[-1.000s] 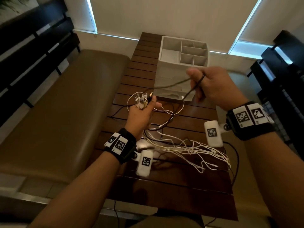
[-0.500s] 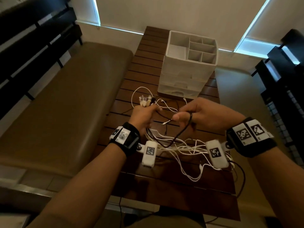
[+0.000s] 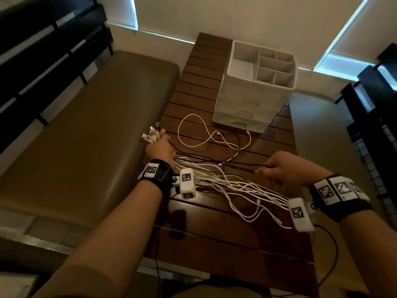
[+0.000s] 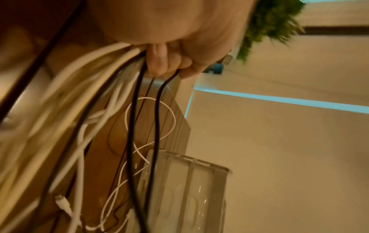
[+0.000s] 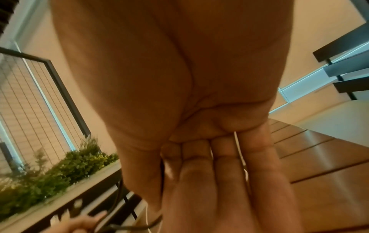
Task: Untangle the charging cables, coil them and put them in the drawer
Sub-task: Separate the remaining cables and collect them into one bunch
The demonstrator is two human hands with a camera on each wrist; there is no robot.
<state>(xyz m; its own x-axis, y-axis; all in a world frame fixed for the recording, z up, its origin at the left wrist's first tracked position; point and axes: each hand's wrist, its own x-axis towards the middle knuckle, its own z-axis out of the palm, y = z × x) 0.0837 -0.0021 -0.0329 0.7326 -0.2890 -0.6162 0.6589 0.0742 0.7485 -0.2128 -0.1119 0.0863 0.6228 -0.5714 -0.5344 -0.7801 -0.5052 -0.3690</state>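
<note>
My left hand (image 3: 160,147) sits at the table's left edge and grips a bundle of cable ends, whose plugs (image 3: 152,134) stick out past the fist. In the left wrist view the curled fingers (image 4: 165,63) hold white cables (image 4: 79,97) and black cables (image 4: 157,113) together. My right hand (image 3: 279,172) is low over the table at the right and pinches a black cable (image 3: 214,162) stretched between both hands. White cables (image 3: 240,187) fan out from the left fist toward the right wrist. The right wrist view shows fingers (image 5: 209,173) folded on the palm, a thin white cable (image 5: 238,148) between them.
A white drawer unit (image 3: 253,100) with an open divided top stands at the back of the slatted wooden table (image 3: 193,87), its drawers closed. One loose white cable (image 3: 206,134) lies looped before it. A padded bench (image 3: 86,136) runs along the left; dark slatted furniture (image 3: 373,117) stands right.
Both hands came down and apart: the left went to the table's left edge, the right drew rightward, so the black cable now runs stretched between them instead of hanging in a loop.
</note>
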